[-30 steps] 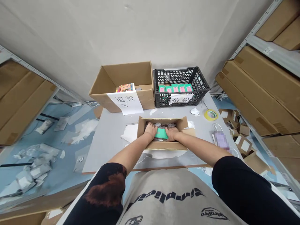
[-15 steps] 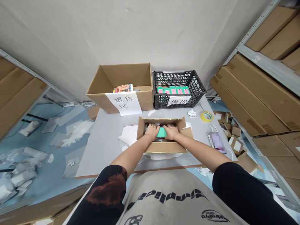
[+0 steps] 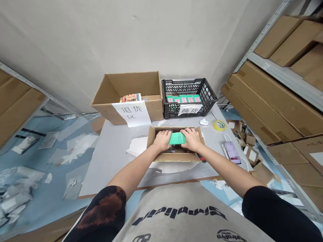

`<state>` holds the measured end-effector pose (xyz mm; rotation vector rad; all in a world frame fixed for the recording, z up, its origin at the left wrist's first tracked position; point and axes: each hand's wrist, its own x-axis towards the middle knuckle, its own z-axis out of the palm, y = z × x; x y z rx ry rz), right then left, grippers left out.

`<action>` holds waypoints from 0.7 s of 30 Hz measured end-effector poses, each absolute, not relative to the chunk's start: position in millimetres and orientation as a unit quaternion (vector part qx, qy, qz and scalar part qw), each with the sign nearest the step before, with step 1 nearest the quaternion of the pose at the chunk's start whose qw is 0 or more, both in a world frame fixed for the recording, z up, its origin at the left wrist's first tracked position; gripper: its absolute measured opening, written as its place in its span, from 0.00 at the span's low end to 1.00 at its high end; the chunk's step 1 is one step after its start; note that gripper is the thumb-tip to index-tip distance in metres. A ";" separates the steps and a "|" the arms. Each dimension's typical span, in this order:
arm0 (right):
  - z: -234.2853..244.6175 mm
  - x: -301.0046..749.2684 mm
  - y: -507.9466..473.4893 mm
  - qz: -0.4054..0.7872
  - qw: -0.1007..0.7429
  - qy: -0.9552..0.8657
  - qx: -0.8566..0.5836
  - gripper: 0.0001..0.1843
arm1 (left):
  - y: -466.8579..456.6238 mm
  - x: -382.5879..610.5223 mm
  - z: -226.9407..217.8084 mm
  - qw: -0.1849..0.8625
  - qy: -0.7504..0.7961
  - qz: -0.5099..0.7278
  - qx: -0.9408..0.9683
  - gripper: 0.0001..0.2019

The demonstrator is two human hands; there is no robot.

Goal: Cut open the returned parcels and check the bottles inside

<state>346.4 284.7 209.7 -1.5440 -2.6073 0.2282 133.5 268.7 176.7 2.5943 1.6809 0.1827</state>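
Note:
An open cardboard box (image 3: 175, 156) sits on the grey table (image 3: 116, 161), with dark packed items showing inside. A flat mint-green package (image 3: 177, 138) lies across its opening. My left hand (image 3: 161, 141) grips the package's left end, and my right hand (image 3: 191, 139) covers its right end. My hands hide the box's inner corners and part of its contents.
Behind stand a cardboard box (image 3: 131, 85) with a paper sign and a black plastic crate (image 3: 189, 99) of pink-and-green packages. A tape roll (image 3: 219, 125), a red-handled tool (image 3: 201, 157) and a pixelated purple item (image 3: 230, 152) lie on the table. Shelves of cartons flank it.
The green package has risen toward the top of the box and shifted right. My hands have spread apart to its two ends. The view has tilted slightly.

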 end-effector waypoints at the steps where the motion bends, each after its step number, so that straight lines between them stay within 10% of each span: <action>1: 213.2 350.0 284.8 0.087 0.066 -0.855 -0.507 0.38 | 268.4 133.8 179.3 0.024 0.542 0.070 0.837 0.26; 10: 236.7 392.9 290.7 0.298 0.275 -0.810 -0.423 0.53 | 260.3 131.8 194.9 0.134 0.552 0.181 0.803 0.29; 16: 248.8 399.8 260.3 0.339 0.485 -0.666 -0.455 0.23 | 251.2 126.2 217.2 0.229 0.561 0.318 0.729 0.34; 21: 255.7 398.3 221.4 0.254 0.340 -0.787 -0.447 0.17 | 247.6 111.5 240.6 0.284 0.569 0.453 0.624 0.38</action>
